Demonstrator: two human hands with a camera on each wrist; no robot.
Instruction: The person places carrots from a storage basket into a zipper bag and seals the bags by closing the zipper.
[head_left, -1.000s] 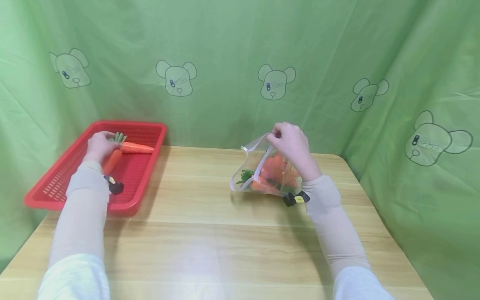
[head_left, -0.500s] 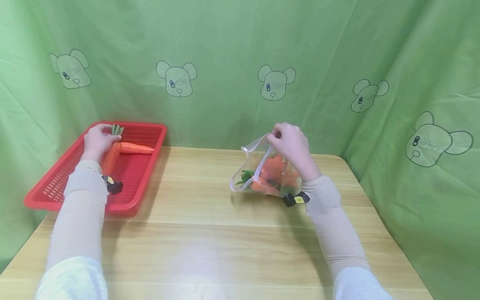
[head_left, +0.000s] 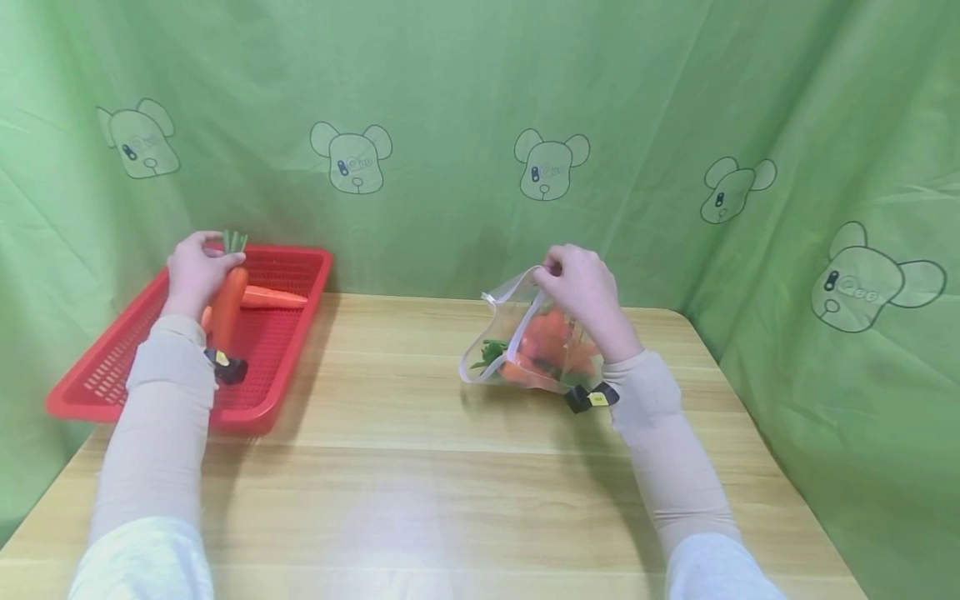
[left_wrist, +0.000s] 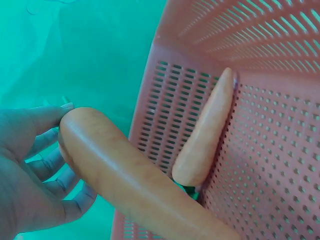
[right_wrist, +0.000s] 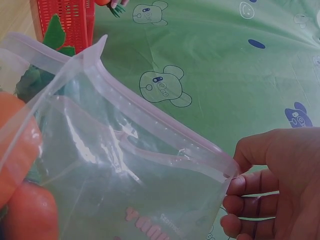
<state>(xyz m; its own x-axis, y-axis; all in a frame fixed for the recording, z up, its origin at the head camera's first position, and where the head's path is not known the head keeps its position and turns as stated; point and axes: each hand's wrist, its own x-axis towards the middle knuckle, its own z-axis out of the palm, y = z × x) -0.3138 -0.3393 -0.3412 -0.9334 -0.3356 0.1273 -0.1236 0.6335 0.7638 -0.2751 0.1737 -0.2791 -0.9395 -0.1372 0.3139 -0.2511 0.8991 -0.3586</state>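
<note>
My left hand [head_left: 198, 271] pinches a large orange carrot [head_left: 228, 308] near its green top, over the red basket [head_left: 281, 387]. The carrot hangs with its tip down toward the basket floor. A second carrot [left_wrist: 205, 135] lies along the basket's far wall, as the left wrist view shows. At the right, my right hand [head_left: 581, 283] pinches the upper edge of a clear zip bag [right_wrist: 135, 165]. Its mouth gapes toward the left. Inside the bag are several orange vegetables [right_wrist: 30, 210] with green leaves [head_left: 491, 350].
Basket and bag stand on a wooden table [head_left: 405, 492], apart from each other. Green curtain cloth [head_left: 450, 83] printed with bear heads hangs behind the table and along its right side. Each wrist carries a small black device [head_left: 592, 398].
My left hand has risen slightly, lifting the carrot by its top and tilting it more upright. The right hand and the bag have stayed in place.
</note>
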